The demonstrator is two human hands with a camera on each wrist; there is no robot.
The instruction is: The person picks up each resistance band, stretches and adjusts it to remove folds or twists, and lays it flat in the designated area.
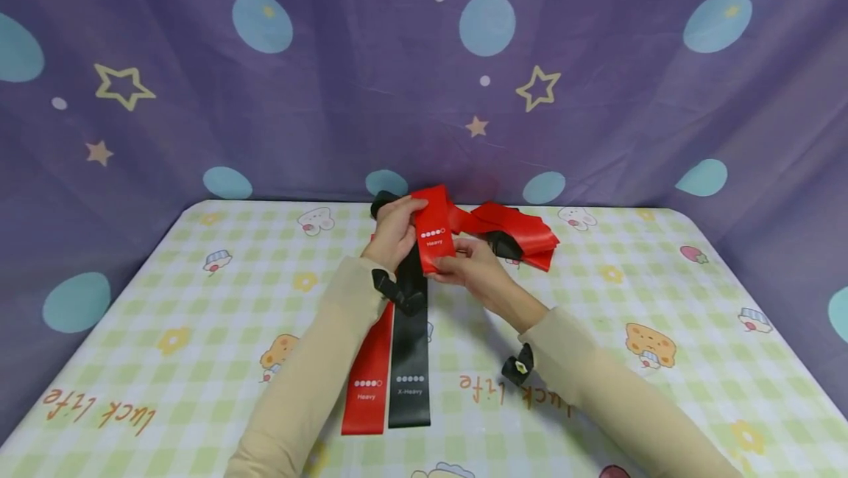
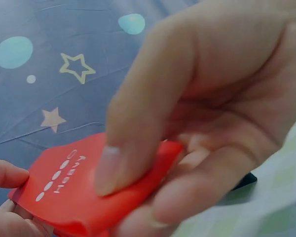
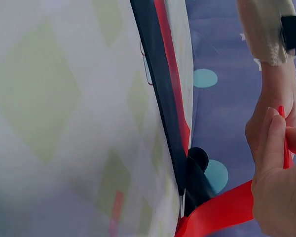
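by the middle of the table's (image 1: 583, 297) far edge: one red band end (image 1: 434, 220), marked "heavy", was raised above the cloth, its long axis pointing roughly from far edge to near. left hand (image 1: 393, 236): pinched its left side, thumb on top, high up. right hand (image 1: 478, 270): pinched its lower right corner, closer to the near edge. to the right, along the far edge: red folds (image 1: 520, 226) lay over black folds (image 1: 506, 247). toward the near edge: a flat red band (image 1: 363, 413) and a flat black band (image 1: 409, 353) ran side by side, lengthwise.
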